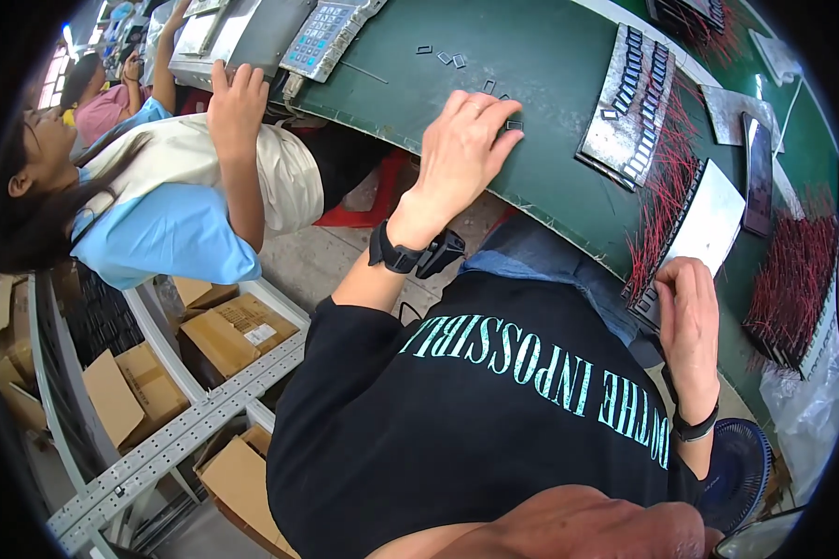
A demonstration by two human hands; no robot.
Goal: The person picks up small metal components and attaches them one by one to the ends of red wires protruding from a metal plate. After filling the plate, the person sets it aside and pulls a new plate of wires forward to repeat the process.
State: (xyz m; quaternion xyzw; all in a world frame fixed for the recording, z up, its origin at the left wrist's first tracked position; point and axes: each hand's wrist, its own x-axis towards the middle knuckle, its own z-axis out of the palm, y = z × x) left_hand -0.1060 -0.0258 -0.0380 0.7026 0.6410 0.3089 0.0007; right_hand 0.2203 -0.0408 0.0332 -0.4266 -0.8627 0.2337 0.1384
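My left hand [464,149] reaches over the green tabletop, a dark strap at its wrist. A small black rectangular frame [515,125] sits between its thumb and forefinger. More of these small frames [446,58] lie loose beyond the hand. My right hand [690,312] is at the near end of a metal plate [708,214] edged with black parts and thin red wires [657,210]. Its fingers are curled and pressed together; what they hold is hidden. Farther off, another metal plate [615,116] bears rows of small black frames and pale parts.
A phone [757,172] lies at the right, near a bundle of red-wired parts [792,289] and clear plastic [806,401]. A keypad device [328,37] stands at the far left of the table. A co-worker [177,186] sits to my left. Cardboard boxes [228,331] fill a metal rack.
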